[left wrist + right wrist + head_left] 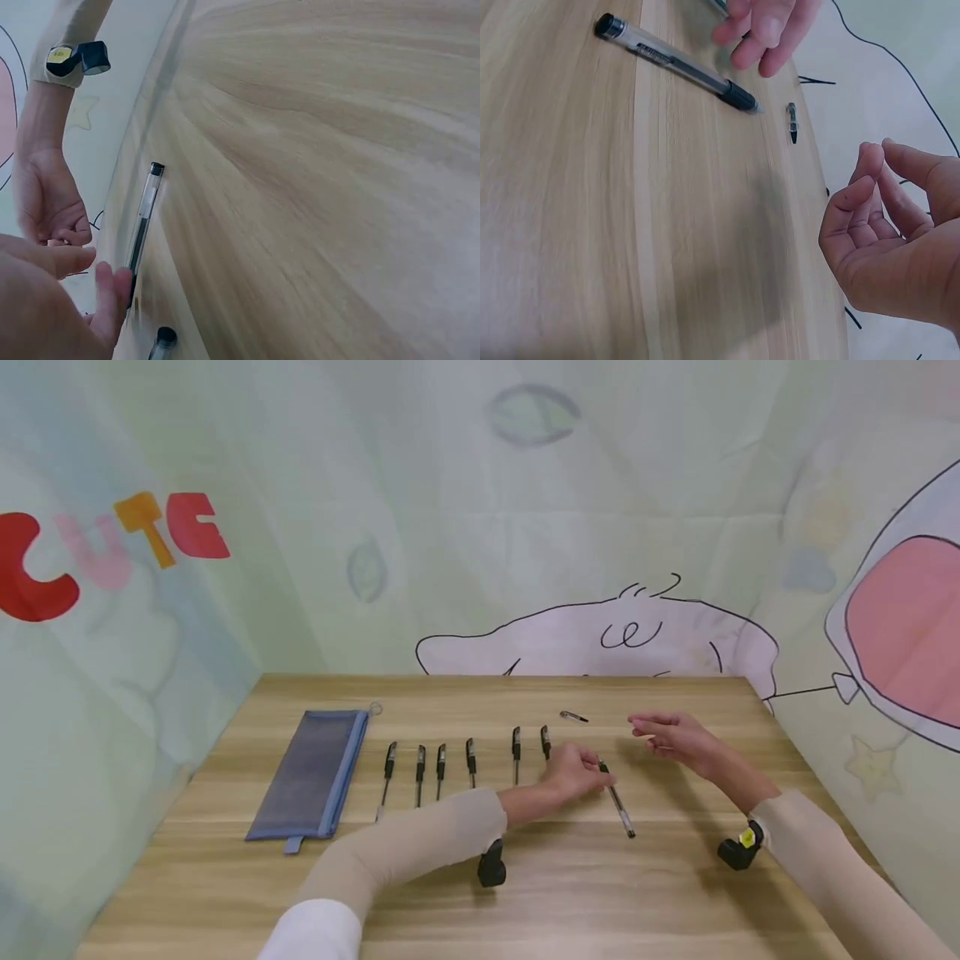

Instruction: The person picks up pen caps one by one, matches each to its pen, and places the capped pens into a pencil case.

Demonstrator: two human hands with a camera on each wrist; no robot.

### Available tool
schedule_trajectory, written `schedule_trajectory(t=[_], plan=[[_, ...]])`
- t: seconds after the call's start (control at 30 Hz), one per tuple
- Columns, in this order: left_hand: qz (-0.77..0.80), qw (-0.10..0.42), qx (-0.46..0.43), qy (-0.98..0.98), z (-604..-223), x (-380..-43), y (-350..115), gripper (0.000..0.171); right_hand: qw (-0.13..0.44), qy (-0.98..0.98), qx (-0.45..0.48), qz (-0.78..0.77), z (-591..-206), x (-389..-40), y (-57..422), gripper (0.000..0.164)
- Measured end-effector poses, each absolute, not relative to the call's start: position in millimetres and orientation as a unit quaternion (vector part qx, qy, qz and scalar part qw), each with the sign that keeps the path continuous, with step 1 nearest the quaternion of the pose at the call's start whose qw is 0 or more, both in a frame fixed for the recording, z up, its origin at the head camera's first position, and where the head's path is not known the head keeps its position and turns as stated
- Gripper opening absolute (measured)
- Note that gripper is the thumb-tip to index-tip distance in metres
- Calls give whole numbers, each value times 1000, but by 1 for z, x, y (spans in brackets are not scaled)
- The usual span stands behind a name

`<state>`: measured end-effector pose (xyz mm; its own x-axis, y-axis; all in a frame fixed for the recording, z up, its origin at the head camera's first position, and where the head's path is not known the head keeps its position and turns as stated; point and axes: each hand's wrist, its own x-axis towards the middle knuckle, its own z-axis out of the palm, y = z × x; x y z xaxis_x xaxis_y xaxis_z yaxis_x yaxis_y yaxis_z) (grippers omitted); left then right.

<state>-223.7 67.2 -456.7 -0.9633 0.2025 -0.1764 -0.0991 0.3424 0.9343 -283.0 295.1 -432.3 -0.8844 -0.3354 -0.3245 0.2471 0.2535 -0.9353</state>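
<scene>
An uncapped black gel pen lies slanted on the table, its clear barrel showing, with its tip toward the back. Just beside the grip end is my left hand, fingers loosely bent and nothing held; the left wrist view shows the fingertips overlapping the pen's upper part. A loose pen cap lies farther back, and appears also in the right wrist view. Over the right side of the table hovers my right hand, its fingers loosely curled with thumb near the fingertips, holding nothing.
Several capped pens lie in a row left of my left hand, partly hidden by the left sleeve. A blue zip mesh pouch rests at the table's left. A printed curtain stands behind the wooden table.
</scene>
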Motion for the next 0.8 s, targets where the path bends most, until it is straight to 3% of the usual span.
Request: schedule_trajectory(t=[0.07, 0.17, 0.27, 0.6, 0.8], plan=[[543, 130, 26, 829, -459, -225, 71, 22, 242, 749, -27, -616, -433, -279, 300, 34], [497, 132, 30, 857, -461, -227, 76, 45, 243, 745, -23, -621, -435, -274, 306, 25], [455, 115, 43, 882, -461, -228, 80, 54, 241, 740, -26, -627, -435, -272, 309, 20], [375, 90, 80, 919, -463, -231, 94, 63, 242, 746, -34, -619, -436, -269, 311, 18], [356, 83, 105, 925, -461, -231, 100, 59, 247, 740, -37, -625, -435, -275, 313, 17]])
